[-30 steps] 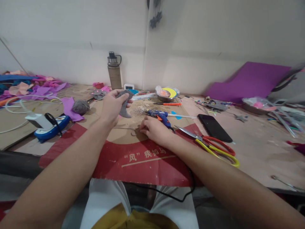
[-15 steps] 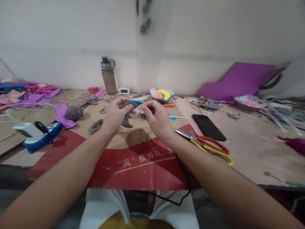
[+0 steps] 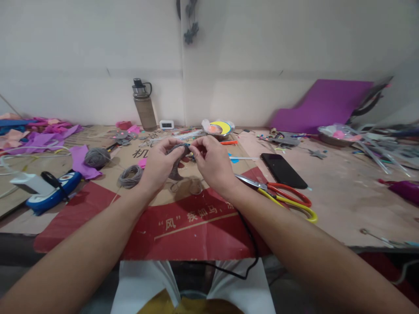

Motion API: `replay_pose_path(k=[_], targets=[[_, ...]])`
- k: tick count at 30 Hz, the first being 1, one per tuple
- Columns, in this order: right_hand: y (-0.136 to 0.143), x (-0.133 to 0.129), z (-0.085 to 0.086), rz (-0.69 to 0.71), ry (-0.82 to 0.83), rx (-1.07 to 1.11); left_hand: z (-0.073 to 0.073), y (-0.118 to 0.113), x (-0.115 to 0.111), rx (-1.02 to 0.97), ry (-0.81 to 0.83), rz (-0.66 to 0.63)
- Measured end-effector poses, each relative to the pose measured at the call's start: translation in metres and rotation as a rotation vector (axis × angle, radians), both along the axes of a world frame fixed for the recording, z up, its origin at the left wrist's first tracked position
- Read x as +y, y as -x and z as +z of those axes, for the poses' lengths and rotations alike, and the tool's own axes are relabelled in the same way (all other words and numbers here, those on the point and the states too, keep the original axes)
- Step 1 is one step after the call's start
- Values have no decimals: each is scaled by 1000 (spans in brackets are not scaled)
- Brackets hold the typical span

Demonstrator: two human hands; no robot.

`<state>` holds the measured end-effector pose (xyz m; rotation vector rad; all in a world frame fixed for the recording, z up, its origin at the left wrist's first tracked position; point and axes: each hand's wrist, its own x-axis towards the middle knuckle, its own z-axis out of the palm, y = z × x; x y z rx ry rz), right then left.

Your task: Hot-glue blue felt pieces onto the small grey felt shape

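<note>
My left hand (image 3: 160,165) is closed, its thumb and fingers pinching a curved, dark grey felt-like piece (image 3: 176,172). The tapered lower end of this piece hangs beneath the fingers. My right hand (image 3: 212,163) is closed in a pinch at the upper right edge of the same piece; what its fingertips hold is too small to make out. A loose coil of grey yarn (image 3: 130,176) lies on the cardboard beside my left wrist, and a ball of grey yarn (image 3: 97,157) sits farther left.
Large scissors (image 3: 278,192) with red and yellow handles lie right of my right forearm, near a black phone (image 3: 283,170). A bottle (image 3: 144,109) and a small white clock (image 3: 166,124) stand by the wall. A blue power strip (image 3: 54,194) is at left.
My right hand has come left, closing the gap to the grey piece in my left hand. The whole view has shifted slightly.
</note>
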<state>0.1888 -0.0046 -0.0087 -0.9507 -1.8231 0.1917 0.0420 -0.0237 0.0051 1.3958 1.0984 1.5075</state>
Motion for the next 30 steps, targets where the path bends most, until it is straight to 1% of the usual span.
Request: replay_pose_path(k=[6, 17, 22, 25, 28, 30], targets=[[0, -2, 3, -63, -65, -108, 0, 0, 0, 7, 8, 6], [2, -4, 2, -195, -180, -280, -5, 3, 2, 13, -25, -5], [3, -6, 2, -214, -221, -320, -6, 2, 3, 10, -39, 26], [4, -8, 3, -209, -217, -329, -6, 0, 3, -13, -21, 33], [5, -8, 2, -191, -205, -304, -5, -1, 3, -46, -6, 37], [6, -8, 1, -169, -182, -243, -4, -1, 2, -63, 6, 37]])
